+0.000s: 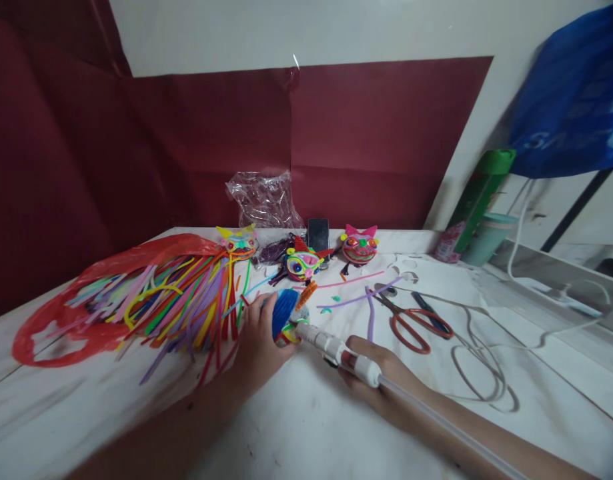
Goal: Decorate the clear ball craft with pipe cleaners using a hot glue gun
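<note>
My left hand [259, 343] is wrapped round a small ball covered in blue pipe cleaner [285, 305], with yellow and green strands on its lower right side. An orange pipe cleaner piece [307, 295] stands out beside it. In my right hand [386, 373] is a white hot glue gun [331, 345], its nozzle at the ball's right side; whether the tip touches is too small to tell. A clear glue stick [436, 423] trails from the gun's back end. Decorated animal heads, one multicoloured [302, 267] and one pink [360, 248], sit behind the ball.
Loose pipe cleaners [186, 307] spill from a red plastic bag [26, 337] at left, near a yellow-eared head [240, 243]. Red-handled scissors [411, 337] and a coiled cord [486, 393] lie at right. A phone [318, 233] and clear plastic [263, 200] are at the back.
</note>
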`<state>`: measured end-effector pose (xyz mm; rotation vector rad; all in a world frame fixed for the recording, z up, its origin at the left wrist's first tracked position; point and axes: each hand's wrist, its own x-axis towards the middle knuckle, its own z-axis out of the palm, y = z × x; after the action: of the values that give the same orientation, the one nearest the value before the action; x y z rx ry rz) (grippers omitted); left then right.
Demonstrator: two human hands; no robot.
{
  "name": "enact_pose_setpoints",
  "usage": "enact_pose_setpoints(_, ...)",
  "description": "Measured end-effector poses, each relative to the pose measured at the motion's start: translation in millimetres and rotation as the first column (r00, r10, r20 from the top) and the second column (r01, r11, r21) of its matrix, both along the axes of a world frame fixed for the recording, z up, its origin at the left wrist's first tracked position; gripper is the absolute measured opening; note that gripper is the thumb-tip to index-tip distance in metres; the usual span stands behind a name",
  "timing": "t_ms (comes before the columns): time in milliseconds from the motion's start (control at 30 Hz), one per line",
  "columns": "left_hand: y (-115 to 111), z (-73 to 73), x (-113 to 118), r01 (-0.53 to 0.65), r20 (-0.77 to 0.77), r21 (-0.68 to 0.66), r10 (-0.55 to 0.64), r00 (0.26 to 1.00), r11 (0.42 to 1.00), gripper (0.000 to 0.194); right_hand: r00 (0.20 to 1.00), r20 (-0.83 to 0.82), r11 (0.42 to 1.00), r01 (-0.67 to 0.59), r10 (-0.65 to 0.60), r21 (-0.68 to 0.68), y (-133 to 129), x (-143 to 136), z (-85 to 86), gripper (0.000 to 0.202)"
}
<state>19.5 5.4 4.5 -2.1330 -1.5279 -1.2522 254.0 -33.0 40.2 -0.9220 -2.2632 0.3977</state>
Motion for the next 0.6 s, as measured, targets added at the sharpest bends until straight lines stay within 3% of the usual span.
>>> enact_pose_setpoints(600,-0.7,-0.3,-0.2,-0.025,-0.003,-0.006,0.025,1.000,1.000,0.082,0.999,0.047,0.999,-0.018,0.016,0.044,1.4,1.9,-3.6,0.013)
